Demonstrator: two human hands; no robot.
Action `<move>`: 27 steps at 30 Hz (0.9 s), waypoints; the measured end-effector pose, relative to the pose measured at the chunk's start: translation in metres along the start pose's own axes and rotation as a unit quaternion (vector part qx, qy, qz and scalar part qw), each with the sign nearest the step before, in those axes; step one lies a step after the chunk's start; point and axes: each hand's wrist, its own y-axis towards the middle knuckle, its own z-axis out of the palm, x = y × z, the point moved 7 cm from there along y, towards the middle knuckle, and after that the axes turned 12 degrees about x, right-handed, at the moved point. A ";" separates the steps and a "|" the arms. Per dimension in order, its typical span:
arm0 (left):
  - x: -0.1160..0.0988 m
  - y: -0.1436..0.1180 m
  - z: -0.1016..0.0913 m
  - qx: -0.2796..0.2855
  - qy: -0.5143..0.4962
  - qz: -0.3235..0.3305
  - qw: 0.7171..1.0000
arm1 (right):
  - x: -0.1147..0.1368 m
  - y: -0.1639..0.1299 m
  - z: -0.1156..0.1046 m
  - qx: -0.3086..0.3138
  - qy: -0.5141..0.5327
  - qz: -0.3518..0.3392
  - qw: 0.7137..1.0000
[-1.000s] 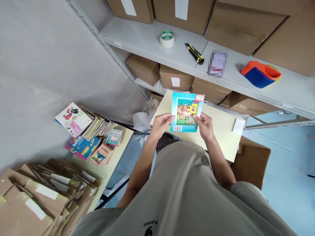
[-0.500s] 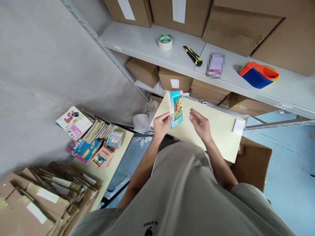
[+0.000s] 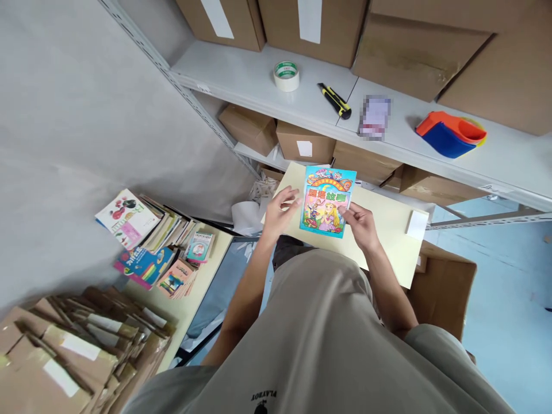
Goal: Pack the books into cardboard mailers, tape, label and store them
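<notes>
Head view. The lower frame is filled by the person's own grey shirt, which hides the near edge of the cream table (image 3: 388,230) and whatever lies below it. A small pixelated patch (image 3: 374,117) on the shelf cannot be read. The cartons on the upper shelf are cut off by the top of the frame, and those under the shelf are partly covered by the shelf board and the table.

The right hand (image 3: 361,225) pinches the picture book (image 3: 328,200) at its right lower edge, fingers closed on the cover. The left hand (image 3: 279,210) sits just beside the book's left edge with fingers spread and loose; whether a fingertip touches the book cannot be told. The book shows its illustrated front, held slightly tilted over the far left part of the table, clear of the surface as far as can be judged.

Surface and room: a grey metal shelf (image 3: 267,86) carries a roll of tape (image 3: 286,76), a yellow-black utility knife (image 3: 334,100) and stacked orange and blue bins (image 3: 451,133). To the left, a second table holds a heap of books (image 3: 150,236) and a pile of brown mailers (image 3: 73,345). A white slip (image 3: 416,224) lies at the table's right end. An open carton (image 3: 444,287) stands beneath it. The floor is blue.
</notes>
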 end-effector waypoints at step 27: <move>-0.063 -0.003 0.000 0.013 0.180 0.201 0.963 | 0.042 0.009 -0.030 0.007 -0.168 -0.175 0.970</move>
